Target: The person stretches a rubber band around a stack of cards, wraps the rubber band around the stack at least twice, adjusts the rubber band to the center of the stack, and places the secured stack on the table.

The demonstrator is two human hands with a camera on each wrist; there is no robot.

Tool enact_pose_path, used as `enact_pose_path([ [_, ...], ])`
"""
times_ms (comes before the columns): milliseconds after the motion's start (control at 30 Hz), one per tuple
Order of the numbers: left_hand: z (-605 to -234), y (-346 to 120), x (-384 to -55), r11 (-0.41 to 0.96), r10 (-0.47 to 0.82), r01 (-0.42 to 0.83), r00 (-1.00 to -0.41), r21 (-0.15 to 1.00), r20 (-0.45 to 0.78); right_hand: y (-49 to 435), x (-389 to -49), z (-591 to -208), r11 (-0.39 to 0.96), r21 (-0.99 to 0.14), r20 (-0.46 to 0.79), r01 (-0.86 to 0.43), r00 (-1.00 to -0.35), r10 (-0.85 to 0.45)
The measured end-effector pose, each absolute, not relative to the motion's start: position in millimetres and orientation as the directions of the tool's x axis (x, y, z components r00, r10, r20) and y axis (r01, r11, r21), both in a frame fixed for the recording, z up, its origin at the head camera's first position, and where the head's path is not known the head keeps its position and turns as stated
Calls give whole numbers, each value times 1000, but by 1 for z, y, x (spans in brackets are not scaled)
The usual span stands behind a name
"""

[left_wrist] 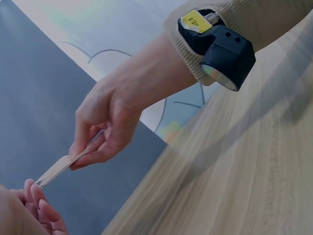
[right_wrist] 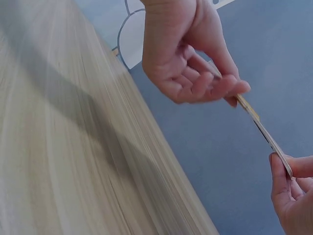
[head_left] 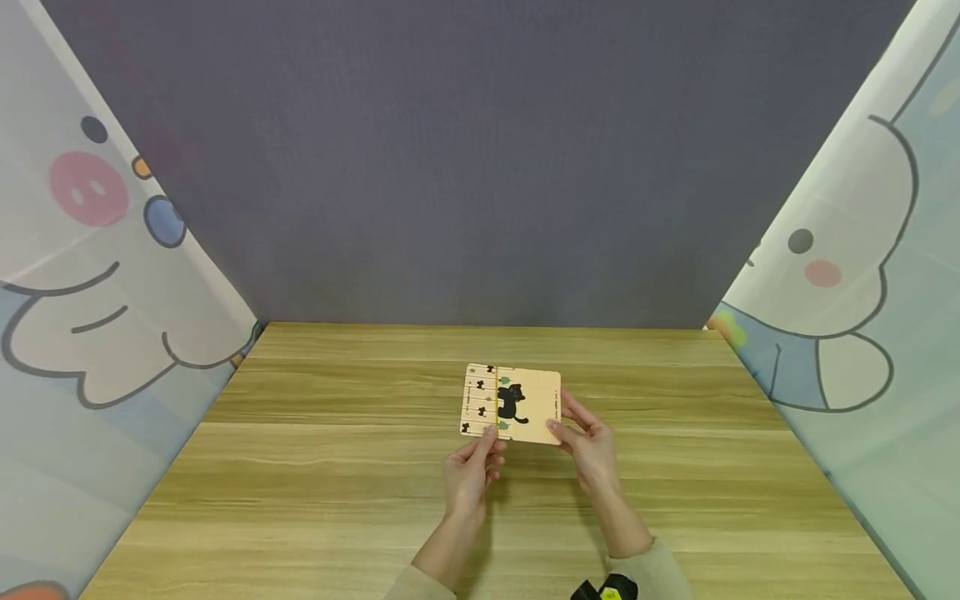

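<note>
A thin cream cat-print card (head_left: 536,404) is held up over the table, its printed face toward the head camera. It bears a black cat, and its left part is divided into narrow strips with small dark figures. A yellow band (head_left: 497,396) crosses it beside the strips. My left hand (head_left: 468,479) pinches the lower edge near this band, thumb on top. At the right end, my right hand (head_left: 592,446) pinches the lower corner, thumb on the face and fingers behind. Both wrist views show the card (left_wrist: 56,169) edge-on between the two hands.
The wood-grain table (head_left: 300,483) lies below the hands. A dark grey panel (head_left: 480,167) stands along its back edge. Cartoon-printed sheets (head_left: 97,292) flank both sides. A black wrist camera (left_wrist: 227,56) sits on the right sleeve.
</note>
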State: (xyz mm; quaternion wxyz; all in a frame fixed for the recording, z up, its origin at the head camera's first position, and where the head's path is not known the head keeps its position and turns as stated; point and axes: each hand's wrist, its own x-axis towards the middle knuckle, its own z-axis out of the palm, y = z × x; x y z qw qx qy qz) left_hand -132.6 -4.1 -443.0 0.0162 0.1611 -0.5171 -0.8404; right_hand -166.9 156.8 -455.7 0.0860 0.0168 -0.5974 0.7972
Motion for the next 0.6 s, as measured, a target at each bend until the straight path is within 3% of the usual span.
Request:
enact_pose_path([
  [167,-448,2,-132,-425,-182,-123,-959,897,-218,150,-164,-451,-183,-977,83,-114,-983,166],
  [367,-443,7,-131,-453,-174,-166,-947,876,-270,163,-192,-510,-193,-972,101,-132,-981,166],
  [600,-445,6,-131,-439,-136,-192,-951,878,-276,166,-198,-520,-220,-970,61,-103,-979,192],
])
